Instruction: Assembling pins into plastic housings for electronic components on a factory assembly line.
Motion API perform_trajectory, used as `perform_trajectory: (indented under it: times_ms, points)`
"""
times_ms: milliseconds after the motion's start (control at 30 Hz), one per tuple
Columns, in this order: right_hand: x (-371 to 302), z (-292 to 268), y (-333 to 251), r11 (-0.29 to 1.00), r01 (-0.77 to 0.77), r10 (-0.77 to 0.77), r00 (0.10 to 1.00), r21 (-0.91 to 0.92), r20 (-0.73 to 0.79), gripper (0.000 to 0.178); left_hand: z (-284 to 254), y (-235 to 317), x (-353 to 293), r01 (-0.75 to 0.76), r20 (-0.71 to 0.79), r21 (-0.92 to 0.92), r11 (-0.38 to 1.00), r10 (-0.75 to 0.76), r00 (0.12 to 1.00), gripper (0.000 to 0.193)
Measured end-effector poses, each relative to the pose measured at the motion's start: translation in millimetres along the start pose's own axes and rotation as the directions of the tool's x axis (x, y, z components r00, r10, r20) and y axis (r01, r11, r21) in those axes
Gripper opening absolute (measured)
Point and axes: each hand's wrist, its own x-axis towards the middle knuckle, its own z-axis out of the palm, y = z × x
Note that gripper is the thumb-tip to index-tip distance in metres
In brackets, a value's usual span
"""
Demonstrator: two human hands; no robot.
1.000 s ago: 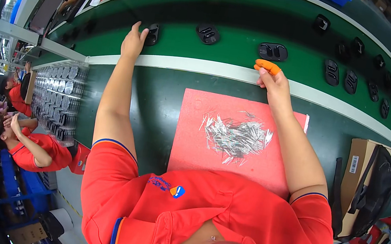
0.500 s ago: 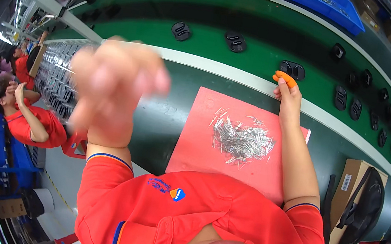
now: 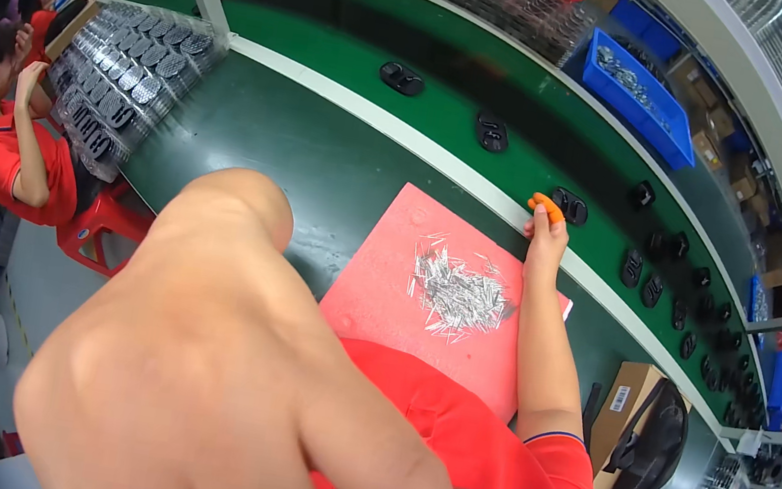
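Head view, only one: step in hand looks like mid-handling of black parts along the green belt point(image 3: 451, 112), judging by the right hand point(image 3: 544, 235) at the white rail point(image 3: 406, 146), orange finger covers point(image 3: 552, 209) right by a black oval part point(image 3: 574, 207) on the belt. Left hand point(image 3: 198, 388) is up close to the camera by the face, well apart from the right and off the work. Two more oval parts point(image 3: 402, 78) lie further left on the belt. Loose pile of thin silvery pins point(image 3: 459, 297) sits on the pink pad point(image 3: 378, 263) on the worktop point(image 3: 324, 154), between the person and the rail. Any two-handed move on the part calls for the left hand down at the belt first; a pin pick calls for a fine fingertip pinch. Hard to see: left fingertips hidden or cut off at the lower edge, so can't tell if they're spread, closed or holding anything. Right fingers curl toward the thumb; can't tell whether they meet, pinch a pin or touch the part. Far-right belt parts too small to read.
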Motion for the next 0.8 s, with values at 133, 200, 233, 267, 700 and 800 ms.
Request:
perform_trajectory:
  times_ms: [133, 200, 233, 267, 700, 800]
  points:
    - [2.1, 10.9, -1.4, 0.995, 0.031, -0.029, 0.999, -0.094, 0.027, 0.026, 2.1, 2.9, 0.3, -0.074, -0.005, -0.03, 0.997, 0.073, 0.997, 0.033]
    - [3.1, 11.4, -0.1, 0.986, 0.058, -0.051, 0.998, -0.157, 0.047, 0.027, 16.7, 5.2, -5.2, -0.157, -0.194, -0.001, 0.988, 0.154, 0.969, 0.034]
    - [2.9, 11.1, 0.1, 0.979, 0.068, -0.059, 0.997, -0.194, 0.05, 0.026, 16.7, 8.3, -7.7, -0.163, -0.197, -0.001, 0.987, 0.159, 0.967, 0.034]
    - [2.6, 13.0, -0.2, 0.978, 0.073, -0.063, 0.997, -0.196, 0.052, 0.026, 12.3, 12.5, -4.2, -0.161, -0.143, -0.086, 0.983, 0.148, 0.979, 0.034]
    - [7.6, 20.5, 11.5, 0.902, 0.212, -0.174, 0.976, -0.376, 0.132, 0.026, 0.1, 42.2, -80.1, 0.117, -0.203, 0.05, 0.992, -0.105, 0.974, 0.033]
    - [10.7, 18.6, 14.3, 0.877, 0.196, -0.143, 0.978, -0.439, 0.151, 0.026, 6.1, 20.6, -84.9, 0.202, -0.388, 0.026, 0.979, -0.176, 0.905, 0.03]
